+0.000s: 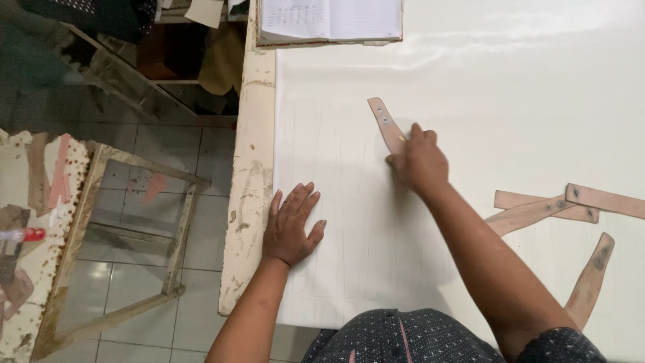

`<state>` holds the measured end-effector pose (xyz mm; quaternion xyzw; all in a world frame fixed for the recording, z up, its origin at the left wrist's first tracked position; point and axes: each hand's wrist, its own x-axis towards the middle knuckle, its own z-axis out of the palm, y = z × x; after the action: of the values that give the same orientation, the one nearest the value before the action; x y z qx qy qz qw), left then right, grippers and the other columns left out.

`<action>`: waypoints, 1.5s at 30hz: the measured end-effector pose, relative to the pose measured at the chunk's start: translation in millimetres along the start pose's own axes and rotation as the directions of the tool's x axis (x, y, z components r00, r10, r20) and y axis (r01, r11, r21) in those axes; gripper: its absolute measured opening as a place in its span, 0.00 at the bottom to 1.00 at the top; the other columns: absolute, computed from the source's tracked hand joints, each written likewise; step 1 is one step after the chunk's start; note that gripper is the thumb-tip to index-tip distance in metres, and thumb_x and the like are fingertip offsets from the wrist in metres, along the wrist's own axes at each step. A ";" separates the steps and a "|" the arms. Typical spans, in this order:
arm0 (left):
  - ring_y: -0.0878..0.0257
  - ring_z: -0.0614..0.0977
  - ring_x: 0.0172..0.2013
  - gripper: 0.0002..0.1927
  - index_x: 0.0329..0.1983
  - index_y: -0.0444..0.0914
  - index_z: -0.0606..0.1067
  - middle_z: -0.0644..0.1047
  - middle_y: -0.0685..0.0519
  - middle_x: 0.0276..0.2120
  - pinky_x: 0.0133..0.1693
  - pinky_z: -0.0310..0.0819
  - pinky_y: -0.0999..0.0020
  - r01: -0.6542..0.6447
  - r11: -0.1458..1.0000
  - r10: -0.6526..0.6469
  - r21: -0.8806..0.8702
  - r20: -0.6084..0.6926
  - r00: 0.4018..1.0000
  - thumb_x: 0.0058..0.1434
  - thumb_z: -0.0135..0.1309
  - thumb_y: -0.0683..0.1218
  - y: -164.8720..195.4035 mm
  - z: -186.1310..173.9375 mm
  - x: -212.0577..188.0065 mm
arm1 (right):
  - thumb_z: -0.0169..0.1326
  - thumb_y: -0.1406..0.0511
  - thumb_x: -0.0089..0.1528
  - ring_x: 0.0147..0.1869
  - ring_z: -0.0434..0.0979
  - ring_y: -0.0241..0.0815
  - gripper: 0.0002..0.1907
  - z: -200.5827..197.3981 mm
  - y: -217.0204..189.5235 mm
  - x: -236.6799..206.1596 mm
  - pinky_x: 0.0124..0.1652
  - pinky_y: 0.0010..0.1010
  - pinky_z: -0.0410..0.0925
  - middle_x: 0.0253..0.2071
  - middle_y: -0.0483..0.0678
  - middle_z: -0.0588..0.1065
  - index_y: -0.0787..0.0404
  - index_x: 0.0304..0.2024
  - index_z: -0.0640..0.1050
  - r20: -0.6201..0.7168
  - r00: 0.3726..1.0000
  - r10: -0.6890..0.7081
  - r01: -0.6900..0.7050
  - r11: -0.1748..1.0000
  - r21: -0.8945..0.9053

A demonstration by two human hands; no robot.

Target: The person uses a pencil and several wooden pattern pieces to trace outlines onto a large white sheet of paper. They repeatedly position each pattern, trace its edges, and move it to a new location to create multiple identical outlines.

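Pressing flat near the frame's centre-left, my left hand (290,227) lies with fingers spread on the smooth white sheet (349,222), which shows faint pencilled outlines. My right hand (418,161), mid-frame, has its grip pressed together on a narrow tan strip (384,123) with rounded end and small rivets; I cannot tell if it also pinches a pencil. More strips (547,208), flat and leathery, lie at the right. The counter (252,175) edge is chipped cream paint. A ruled notebook (329,20) sits top centre.

Workshop: pattern templates (544,210), worn worktable (250,168)
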<state>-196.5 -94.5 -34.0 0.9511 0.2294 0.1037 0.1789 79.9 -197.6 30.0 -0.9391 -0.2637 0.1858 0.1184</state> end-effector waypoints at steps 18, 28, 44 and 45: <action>0.55 0.61 0.72 0.23 0.60 0.45 0.75 0.67 0.51 0.67 0.70 0.41 0.44 -0.045 0.987 0.035 -0.157 -0.064 0.997 0.62 0.59 0.52 55.8 42.3 102.9 | 0.57 0.67 0.64 0.45 0.78 0.45 0.20 -13.2 82.4 -1.3 0.46 0.36 0.71 0.55 0.51 0.71 0.56 0.60 0.78 -0.138 0.959 -0.249 0.274 0.939 0.209; 0.53 0.38 0.75 0.39 0.69 0.59 0.65 0.50 0.54 0.75 0.70 0.21 0.40 0.029 0.996 -0.002 -0.081 0.319 0.948 0.54 0.61 0.66 75.3 32.1 153.8 | 0.57 0.61 0.64 0.49 0.79 0.42 0.23 17.1 81.0 -21.8 0.49 0.35 0.72 0.53 0.45 0.74 0.52 0.63 0.76 0.080 0.972 -0.223 0.187 0.929 0.320; 0.55 0.40 0.76 0.41 0.71 0.63 0.64 0.51 0.59 0.76 0.72 0.23 0.44 0.065 0.993 -0.032 -0.097 0.312 0.950 0.53 0.62 0.65 71.8 34.7 155.2 | 0.61 0.58 0.61 0.53 0.78 0.41 0.29 16.5 77.1 -19.9 0.50 0.35 0.71 0.52 0.45 0.72 0.44 0.65 0.74 0.087 0.970 -0.227 0.203 0.953 0.225; 0.55 0.40 0.76 0.41 0.71 0.63 0.64 0.51 0.59 0.76 0.71 0.23 0.44 0.054 0.994 -0.023 -0.097 0.304 0.952 0.53 0.62 0.65 71.5 35.1 154.6 | 0.61 0.58 0.61 0.53 0.78 0.41 0.29 16.7 77.3 -20.4 0.50 0.35 0.71 0.52 0.45 0.72 0.44 0.65 0.74 0.078 0.969 -0.234 0.212 0.952 0.221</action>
<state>-23.2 -91.0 -20.5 0.9405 0.2121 -0.0347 0.2633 91.7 -270.9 -4.0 -0.8745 -0.3526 0.2465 0.2241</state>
